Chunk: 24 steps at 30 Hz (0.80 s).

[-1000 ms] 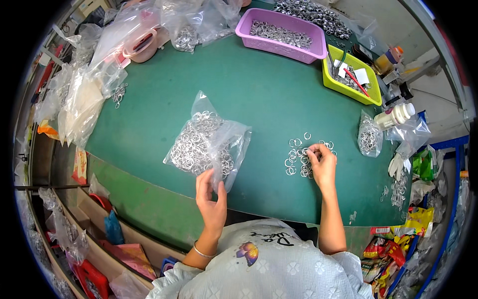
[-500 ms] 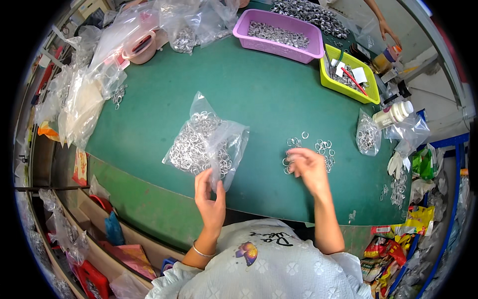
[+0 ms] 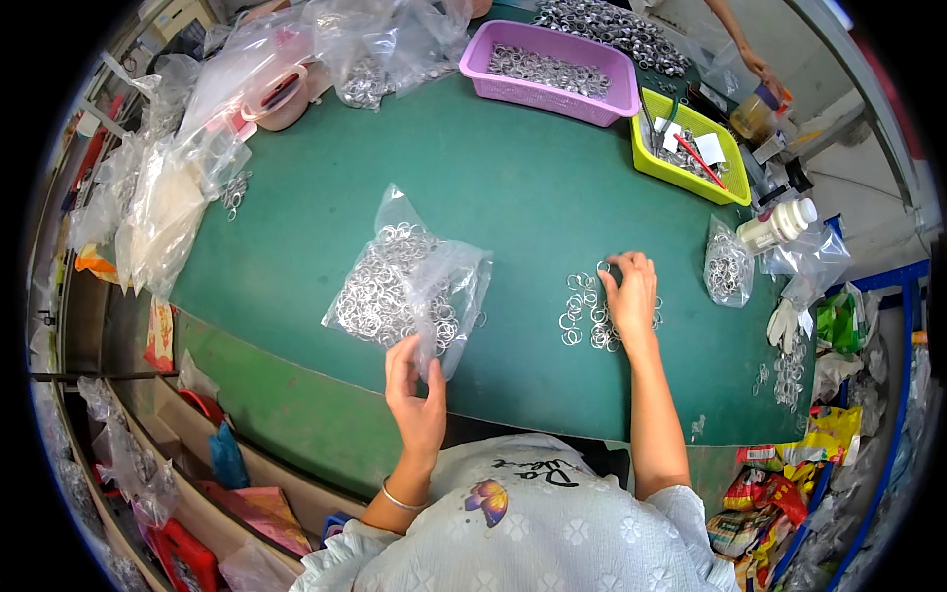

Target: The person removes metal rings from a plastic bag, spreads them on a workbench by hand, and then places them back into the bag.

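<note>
A clear plastic bag (image 3: 464, 271) full of silvery metal rings (image 3: 380, 296) lies on the green table in front of me. My left hand (image 3: 415, 400) pinches its near edge between thumb and fingers. To the right is a small loose group of the same rings (image 3: 572, 321). Over that group reaches my right hand (image 3: 631, 296), palm down, thumb and forefinger closing around a single metal ring (image 3: 603, 266) at the group's far edge. Part of the group is hidden under this hand. One stray ring (image 3: 481, 319) lies beside the bag.
Beyond stand a purple basket (image 3: 473, 61) of metal parts and a yellow-green basket (image 3: 691, 187) with a red pen. A small bag of rings (image 3: 728, 266) and a white bottle (image 3: 777, 226) are at right. Plastic bags (image 3: 163, 212) cover the left side. Another person's hand (image 3: 760, 64) touches a jar.
My right hand has moved away from me and slightly right, from the near side of the loose rings to the far one. A stray ring now lies beside the bag. My left hand stays put.
</note>
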Each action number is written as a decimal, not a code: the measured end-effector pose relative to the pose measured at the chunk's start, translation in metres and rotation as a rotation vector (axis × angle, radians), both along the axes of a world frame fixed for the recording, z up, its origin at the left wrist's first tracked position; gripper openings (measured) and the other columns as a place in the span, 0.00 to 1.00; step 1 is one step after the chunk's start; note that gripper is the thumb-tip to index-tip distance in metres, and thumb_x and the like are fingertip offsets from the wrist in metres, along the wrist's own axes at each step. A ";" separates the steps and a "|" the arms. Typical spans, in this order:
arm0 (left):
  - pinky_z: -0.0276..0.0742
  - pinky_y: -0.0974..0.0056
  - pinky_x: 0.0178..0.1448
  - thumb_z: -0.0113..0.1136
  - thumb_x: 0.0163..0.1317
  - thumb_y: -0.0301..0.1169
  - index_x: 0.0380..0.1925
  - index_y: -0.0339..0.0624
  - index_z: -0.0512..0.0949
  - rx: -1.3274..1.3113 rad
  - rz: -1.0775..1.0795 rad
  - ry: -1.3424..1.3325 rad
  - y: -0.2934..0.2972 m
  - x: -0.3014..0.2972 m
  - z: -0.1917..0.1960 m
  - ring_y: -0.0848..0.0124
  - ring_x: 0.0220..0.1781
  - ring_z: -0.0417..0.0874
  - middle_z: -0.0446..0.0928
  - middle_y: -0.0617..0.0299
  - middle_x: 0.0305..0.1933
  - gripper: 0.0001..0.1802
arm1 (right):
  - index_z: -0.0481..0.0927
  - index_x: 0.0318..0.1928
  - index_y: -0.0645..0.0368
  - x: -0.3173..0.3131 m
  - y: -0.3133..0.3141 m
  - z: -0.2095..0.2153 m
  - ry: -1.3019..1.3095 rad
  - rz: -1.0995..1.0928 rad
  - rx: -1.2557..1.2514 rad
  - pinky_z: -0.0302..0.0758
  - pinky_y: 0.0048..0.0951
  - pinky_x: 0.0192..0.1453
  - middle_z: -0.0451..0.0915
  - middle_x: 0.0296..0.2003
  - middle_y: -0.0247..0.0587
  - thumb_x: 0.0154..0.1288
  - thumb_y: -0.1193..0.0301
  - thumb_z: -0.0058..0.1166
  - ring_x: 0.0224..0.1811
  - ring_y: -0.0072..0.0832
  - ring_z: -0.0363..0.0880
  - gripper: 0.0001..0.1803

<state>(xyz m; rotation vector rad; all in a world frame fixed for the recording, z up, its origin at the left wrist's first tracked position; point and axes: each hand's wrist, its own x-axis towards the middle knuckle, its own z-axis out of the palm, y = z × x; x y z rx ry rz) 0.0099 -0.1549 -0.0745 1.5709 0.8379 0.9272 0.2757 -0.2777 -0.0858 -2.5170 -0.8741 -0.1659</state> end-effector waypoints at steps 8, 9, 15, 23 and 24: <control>0.71 0.71 0.51 0.51 0.58 0.15 0.51 0.32 0.70 -0.027 0.011 0.002 -0.001 -0.002 0.000 0.72 0.50 0.72 0.67 0.57 0.52 0.19 | 0.77 0.38 0.66 -0.004 -0.008 0.003 0.463 0.009 0.411 0.67 0.22 0.29 0.73 0.25 0.37 0.52 0.84 0.56 0.24 0.18 0.67 0.11; 0.71 0.71 0.51 0.51 0.58 0.15 0.51 0.32 0.70 -0.030 0.012 0.003 -0.001 -0.002 0.000 0.72 0.50 0.72 0.67 0.57 0.52 0.19 | 0.77 0.39 0.66 -0.007 -0.007 0.011 0.439 0.048 0.325 0.67 0.23 0.29 0.73 0.25 0.38 0.52 0.83 0.57 0.24 0.19 0.67 0.12; 0.70 0.70 0.52 0.52 0.57 0.15 0.51 0.33 0.70 0.020 0.041 0.012 -0.001 0.000 0.001 0.69 0.51 0.73 0.67 0.57 0.52 0.20 | 0.79 0.35 0.66 -0.011 -0.005 0.003 0.222 0.131 0.137 0.69 0.34 0.35 0.73 0.26 0.44 0.52 0.81 0.57 0.29 0.36 0.72 0.07; 0.68 0.60 0.55 0.55 0.52 0.15 0.50 0.33 0.70 0.510 -0.327 0.183 -0.016 0.017 0.016 0.56 0.54 0.70 0.67 0.50 0.54 0.22 | 0.79 0.35 0.67 -0.012 -0.023 0.005 0.710 -0.003 0.432 0.66 0.17 0.25 0.75 0.22 0.28 0.62 0.78 0.52 0.21 0.12 0.67 0.04; 0.67 0.59 0.55 0.56 0.52 0.16 0.49 0.33 0.71 0.461 -0.459 0.264 -0.017 0.030 0.012 0.55 0.56 0.69 0.67 0.49 0.54 0.21 | 0.79 0.35 0.67 -0.012 -0.024 0.005 0.735 -0.004 0.457 0.66 0.17 0.25 0.75 0.22 0.29 0.62 0.78 0.52 0.21 0.12 0.67 0.04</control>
